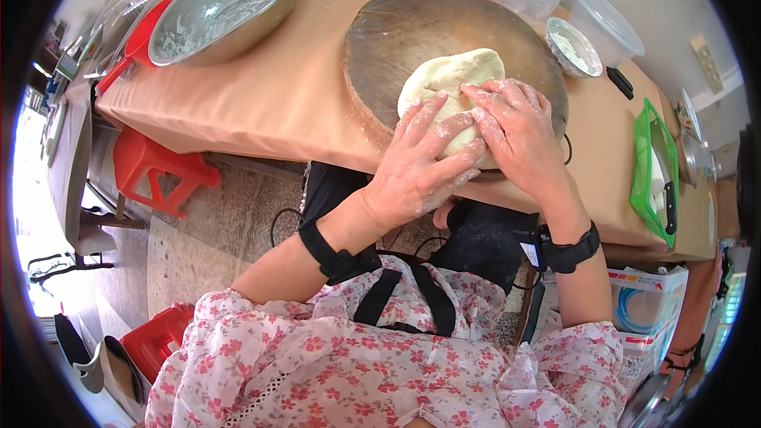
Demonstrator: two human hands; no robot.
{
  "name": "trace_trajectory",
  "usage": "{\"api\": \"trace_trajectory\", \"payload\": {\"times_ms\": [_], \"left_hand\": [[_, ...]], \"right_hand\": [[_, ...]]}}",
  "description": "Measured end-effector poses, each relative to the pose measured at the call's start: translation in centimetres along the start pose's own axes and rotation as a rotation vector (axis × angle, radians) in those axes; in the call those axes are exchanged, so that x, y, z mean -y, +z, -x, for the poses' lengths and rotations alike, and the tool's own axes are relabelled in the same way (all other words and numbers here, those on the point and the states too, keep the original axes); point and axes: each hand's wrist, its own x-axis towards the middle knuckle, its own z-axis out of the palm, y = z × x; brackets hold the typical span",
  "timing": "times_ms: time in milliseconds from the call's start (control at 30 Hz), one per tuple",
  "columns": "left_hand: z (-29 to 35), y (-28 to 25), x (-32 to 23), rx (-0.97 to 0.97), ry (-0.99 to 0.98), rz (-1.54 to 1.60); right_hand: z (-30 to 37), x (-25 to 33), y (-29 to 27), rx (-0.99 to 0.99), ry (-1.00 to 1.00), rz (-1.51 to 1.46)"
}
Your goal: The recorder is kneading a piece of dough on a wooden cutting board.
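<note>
A pale, flattened lump of dough [445, 78] lies on a round wooden chopping board [388, 36]. My left hand [418, 157] and my right hand [519, 128], both dusted with flour, grip its near side. Their fingers are bent over the dough and the fingertips press into its top close together. The near part of the dough is folded or bulging between the hands, and its underside is hidden. Black straps circle both my wrists.
A large floury metal bowl [214, 16] and a red plastic dipper [145, 36] stand at the left. Right of the board are a small flour bowl [576, 47], clear plastic tubs [606, 20] and a green basket [644, 182] holding a knife [671, 208]. A red stool [154, 166] stands below left.
</note>
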Motion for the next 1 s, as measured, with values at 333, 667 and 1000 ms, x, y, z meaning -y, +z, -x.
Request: {"api": "trace_trajectory", "payload": {"times_ms": [333, 667, 1000], "left_hand": [[0.4, 0.4, 0.3, 0.004, -0.014, 0.012], [0.7, 0.4, 0.5, 0.008, 0.046, -0.020], [0.8, 1.3, 0.6, -0.085, 0.056, 0.027]], "right_hand": [[-0.2, 0.0, 0.7, -0.005, 0.050, -0.046], [0.5, -0.3, 1.4, -0.112, 0.032, -0.199], [3.8, -1.6, 2.4, -0.260, -0.114, -0.150]]}}
